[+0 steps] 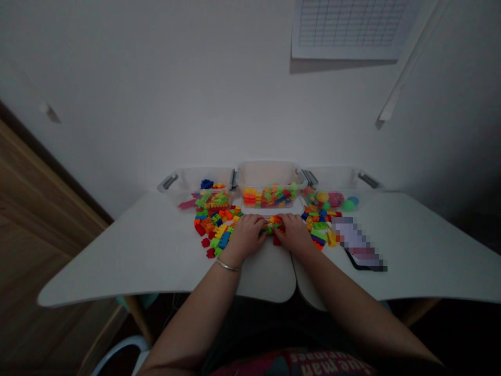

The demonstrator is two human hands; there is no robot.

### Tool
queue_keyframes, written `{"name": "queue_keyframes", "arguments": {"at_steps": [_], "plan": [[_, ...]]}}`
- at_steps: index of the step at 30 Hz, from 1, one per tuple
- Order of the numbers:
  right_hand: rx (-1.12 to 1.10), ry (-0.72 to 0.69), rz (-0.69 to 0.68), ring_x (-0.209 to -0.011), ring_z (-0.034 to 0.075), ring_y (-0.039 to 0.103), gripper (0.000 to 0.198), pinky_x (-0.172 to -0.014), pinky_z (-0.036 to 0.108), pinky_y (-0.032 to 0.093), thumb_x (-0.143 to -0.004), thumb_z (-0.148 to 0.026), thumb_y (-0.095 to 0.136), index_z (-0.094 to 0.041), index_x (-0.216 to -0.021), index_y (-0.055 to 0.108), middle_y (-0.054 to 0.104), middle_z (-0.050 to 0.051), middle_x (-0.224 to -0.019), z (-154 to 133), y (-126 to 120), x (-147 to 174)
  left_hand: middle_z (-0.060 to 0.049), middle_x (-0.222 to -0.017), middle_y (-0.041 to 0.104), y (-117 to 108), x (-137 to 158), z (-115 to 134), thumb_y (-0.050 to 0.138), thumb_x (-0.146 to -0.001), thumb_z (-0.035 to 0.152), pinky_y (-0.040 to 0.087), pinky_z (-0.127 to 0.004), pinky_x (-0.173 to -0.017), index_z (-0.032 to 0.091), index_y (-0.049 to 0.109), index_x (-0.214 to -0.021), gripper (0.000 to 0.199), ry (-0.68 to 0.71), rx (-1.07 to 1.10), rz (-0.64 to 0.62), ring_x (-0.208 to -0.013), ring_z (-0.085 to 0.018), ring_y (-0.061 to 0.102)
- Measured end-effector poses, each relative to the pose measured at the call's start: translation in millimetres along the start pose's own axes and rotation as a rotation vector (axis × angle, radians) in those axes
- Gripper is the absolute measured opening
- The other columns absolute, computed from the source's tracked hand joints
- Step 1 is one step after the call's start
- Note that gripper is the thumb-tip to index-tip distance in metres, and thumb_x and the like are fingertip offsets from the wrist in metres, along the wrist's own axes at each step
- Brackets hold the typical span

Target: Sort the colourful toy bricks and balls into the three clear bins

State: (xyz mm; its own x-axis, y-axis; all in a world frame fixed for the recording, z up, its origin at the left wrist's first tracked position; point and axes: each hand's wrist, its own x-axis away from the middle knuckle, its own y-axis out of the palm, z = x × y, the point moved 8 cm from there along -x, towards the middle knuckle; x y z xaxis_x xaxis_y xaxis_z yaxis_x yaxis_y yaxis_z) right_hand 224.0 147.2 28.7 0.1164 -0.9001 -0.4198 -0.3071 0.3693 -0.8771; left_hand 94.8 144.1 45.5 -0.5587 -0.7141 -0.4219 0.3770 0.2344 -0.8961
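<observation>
My left hand and my right hand meet over the middle of the table, fingers curled in toward each other. Between them is a small cluster of toy building bricks, with orange, red and green showing; both hands grip it. The fingers partly hide the cluster, so its full shape cannot be made out. A silver bangle circles my left wrist. Loose bricks in many colours spread beside my left hand, and more loose bricks lie beside my right.
Three clear plastic boxes line the wall: a left box with bricks, a middle box with bricks, and a right box with coloured balls. A blurred-out phone lies right on the white table. A printed grid sheet hangs above.
</observation>
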Motion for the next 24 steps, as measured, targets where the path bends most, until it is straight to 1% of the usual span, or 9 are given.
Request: {"name": "queue_keyframes", "arguments": {"at_steps": [3, 7, 12, 14, 17, 19, 21, 24], "plan": [[-0.081, -0.023, 0.053, -0.1, 0.028, 0.055, 0.035, -0.09, 0.04, 0.043, -0.087, -0.033, 0.054, -0.014, -0.116, 0.06, 0.065, 0.013, -0.109, -1, -3, 0, -0.009, -0.116, 0.063, 2, 0, -2, 0.06, -0.082, 0.021, 0.043, -0.042, -0.1, 0.019, 0.062, -0.111, 0.03, -0.009, 0.021, -0.008, -0.11, -0.024, 0.055], [-0.216, -0.072, 0.111, -0.101, 0.026, 0.057, 0.029, -0.091, 0.04, 0.044, -0.087, -0.024, 0.049, -0.017, -0.113, 0.061, 0.065, 0.012, -0.108, -7, -2, -4, -0.008, -0.116, 0.063, 3, 0, -2, 0.058, -0.082, 0.02, 0.043, -0.041, -0.101, 0.02, 0.062, -0.111, 0.029, -0.014, 0.035, -0.007, -0.11, -0.023, 0.055], [-0.344, -0.07, 0.16, -0.104, 0.024, 0.057, 0.029, -0.095, 0.04, 0.044, -0.086, -0.019, 0.045, -0.017, -0.111, 0.06, 0.065, 0.011, -0.108, -8, 4, -14, -0.008, -0.112, 0.064, -1, -1, -3, 0.054, -0.085, 0.02, 0.043, -0.042, -0.099, 0.02, 0.063, -0.109, 0.026, -0.044, 0.018, 0.022, -0.108, -0.023, 0.055], [-0.372, -0.064, 0.194, -0.103, 0.023, 0.057, 0.028, -0.094, 0.039, 0.045, -0.086, -0.019, 0.044, -0.017, -0.109, 0.06, 0.065, 0.011, -0.107, -5, 2, -15, -0.008, -0.113, 0.064, -2, -2, -1, 0.054, -0.087, 0.022, 0.042, -0.042, -0.099, 0.021, 0.064, -0.109, 0.025, -0.016, 0.037, 0.024, -0.108, -0.023, 0.055], [-0.374, -0.046, 0.228, -0.098, 0.023, 0.058, 0.023, -0.091, 0.037, 0.045, -0.087, -0.019, 0.043, -0.017, -0.1, 0.061, 0.066, 0.01, -0.1, 2, -6, -12, -0.007, -0.117, 0.063, -3, -1, 4, 0.061, -0.085, 0.03, 0.041, -0.042, -0.101, 0.022, 0.063, -0.111, 0.028, 0.044, 0.07, 0.008, -0.111, -0.024, 0.054], [-0.325, -0.048, 0.21, -0.095, 0.023, 0.057, 0.018, -0.089, 0.036, 0.045, -0.086, -0.019, 0.045, -0.017, -0.092, 0.062, 0.065, 0.01, -0.095, 6, -10, -8, -0.008, -0.12, 0.062, -3, 0, 5, 0.067, -0.081, 0.036, 0.039, -0.043, -0.102, 0.022, 0.062, -0.114, 0.036, 0.061, 0.08, 0.008, -0.113, -0.025, 0.053], [-0.253, -0.066, 0.164, -0.094, 0.023, 0.056, 0.013, -0.089, 0.036, 0.044, -0.084, -0.02, 0.049, -0.018, -0.086, 0.062, 0.064, 0.009, -0.093, 8, -13, -5, -0.008, -0.122, 0.061, -2, 1, 5, 0.071, -0.077, 0.038, 0.038, -0.044, -0.103, 0.022, 0.061, -0.116, 0.043, 0.07, 0.084, 0.009, -0.114, -0.026, 0.052], [-0.179, -0.116, 0.076, -0.096, 0.023, 0.055, 0.01, -0.089, 0.036, 0.043, -0.083, -0.023, 0.055, -0.019, -0.085, 0.064, 0.064, 0.009, -0.096, 8, -10, -2, -0.007, -0.123, 0.061, 0, 1, 4, 0.071, -0.077, 0.035, 0.039, -0.044, -0.102, 0.023, 0.061, -0.116, 0.042, 0.072, 0.075, 0.004, -0.114, -0.025, 0.052]]}}
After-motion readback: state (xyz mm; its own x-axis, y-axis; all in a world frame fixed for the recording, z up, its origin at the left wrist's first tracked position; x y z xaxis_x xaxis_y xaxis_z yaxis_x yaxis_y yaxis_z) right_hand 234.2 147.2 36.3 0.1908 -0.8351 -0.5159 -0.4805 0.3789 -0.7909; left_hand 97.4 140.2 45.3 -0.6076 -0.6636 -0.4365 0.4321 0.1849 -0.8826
